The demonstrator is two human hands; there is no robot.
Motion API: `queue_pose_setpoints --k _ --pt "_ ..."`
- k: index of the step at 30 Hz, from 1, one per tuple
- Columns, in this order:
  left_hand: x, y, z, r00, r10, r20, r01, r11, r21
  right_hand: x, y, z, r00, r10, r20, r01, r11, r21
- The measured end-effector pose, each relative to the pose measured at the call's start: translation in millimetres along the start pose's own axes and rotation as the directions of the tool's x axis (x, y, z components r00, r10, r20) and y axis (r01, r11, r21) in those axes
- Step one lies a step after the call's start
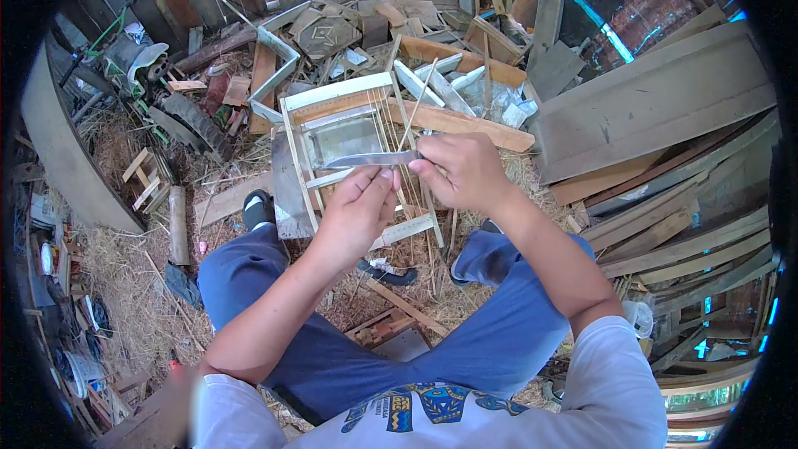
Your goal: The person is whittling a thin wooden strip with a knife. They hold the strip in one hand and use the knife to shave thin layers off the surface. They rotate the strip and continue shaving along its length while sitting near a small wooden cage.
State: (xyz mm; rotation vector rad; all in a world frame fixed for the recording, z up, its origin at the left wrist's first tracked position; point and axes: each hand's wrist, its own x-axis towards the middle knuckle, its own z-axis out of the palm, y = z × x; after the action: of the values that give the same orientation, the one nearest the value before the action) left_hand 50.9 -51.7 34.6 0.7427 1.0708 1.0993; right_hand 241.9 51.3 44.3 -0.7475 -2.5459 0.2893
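Note:
My right hand (467, 168) is closed around the handle of a knife (370, 160), whose blade points to the left. Just below the blade, my left hand (362, 206) is closed in a pinch at the lower end of a thin stick (421, 96). That stick slants up and away to the right, passing by the knife near its handle. Beyond both hands stands a light wooden frame (337, 94) with thin upright rods along its right side. Part of the frame is hidden behind my hands and the knife.
Scrap wood (465, 120) and broken boards lie heaped behind the frame. Large panels (657, 104) lean on the right. At the left are a curved sheet (71, 141) and a dusty machine with a tyre (187, 120). Straw (120, 283) covers the ground around my legs.

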Motion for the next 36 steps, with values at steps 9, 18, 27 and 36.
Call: queue_pose_setpoints --k 9,18,27,36 --pt "2.6 7.2 -6.4 0.991 -0.042 0.125 0.063 0.983 -0.171 4.3 10.1 -0.3 0.994 0.060 -0.094 -0.062 0.998 -0.022" --pt "-1.5 7.1 -3.2 0.993 -0.060 0.097 0.073 0.989 -0.130 3.7 13.6 4.1 0.993 0.026 -0.114 -0.024 1.000 0.018" --pt "-9.5 10.7 2.6 0.993 -0.057 0.102 0.062 0.997 -0.048 2.9 19.3 -8.8 0.985 0.049 -0.163 -0.038 0.997 0.072" --pt "-12.6 11.1 6.2 0.993 -0.028 0.112 0.030 0.999 -0.017 -2.3 32.4 -5.2 0.988 0.053 -0.145 -0.042 0.996 0.079"
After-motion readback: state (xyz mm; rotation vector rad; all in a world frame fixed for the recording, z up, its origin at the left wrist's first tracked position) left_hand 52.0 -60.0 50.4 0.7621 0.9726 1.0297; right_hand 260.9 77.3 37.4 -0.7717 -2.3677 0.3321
